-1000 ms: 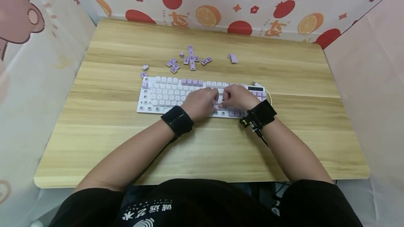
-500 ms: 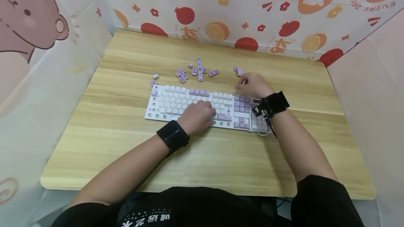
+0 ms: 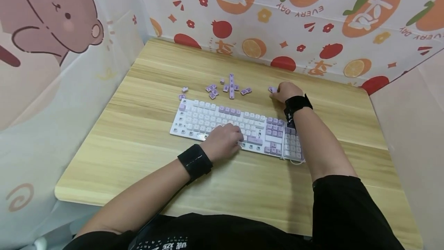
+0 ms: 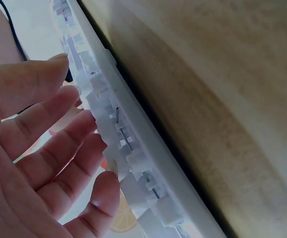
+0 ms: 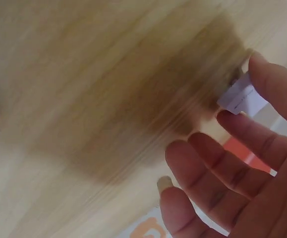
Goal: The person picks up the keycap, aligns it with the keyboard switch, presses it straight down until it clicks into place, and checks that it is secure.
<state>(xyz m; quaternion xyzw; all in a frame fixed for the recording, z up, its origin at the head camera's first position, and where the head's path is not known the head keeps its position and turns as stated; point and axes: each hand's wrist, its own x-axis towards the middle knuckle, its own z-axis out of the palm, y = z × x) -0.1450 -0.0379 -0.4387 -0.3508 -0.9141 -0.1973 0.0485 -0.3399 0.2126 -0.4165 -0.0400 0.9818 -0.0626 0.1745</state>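
Observation:
A white and lilac keyboard [image 3: 204, 120] lies across the table, with bare switch spots along its left side and front row. My left hand [image 3: 223, 142] rests at the keyboard's front edge; in the left wrist view its fingers [image 4: 79, 144] are loosely bent beside the white keys, holding nothing. Beyond the keyboard at the back right, my right hand [image 3: 288, 91] reaches to the loose lilac keycaps [image 3: 270, 88]. In the right wrist view a pale lilac keycap [image 5: 243, 95] sits between thumb and index finger, close to the wood. The other fingers stay apart from it.
Behind the keyboard lie a long lilac keycap [image 3: 231, 86] and several small ones, among them a lilac pair [image 3: 246, 91]. A white keycap [image 3: 185, 89] lies by the keyboard's far left corner. A pale cable [image 3: 296, 162] shows at its right end. Printed cloth [image 3: 263, 45] hangs behind the table.
My right hand has left the keyboard's keys and moved away to the back right, onto a loose keycap. The left hand stays at the keyboard's front. The head view has shifted.

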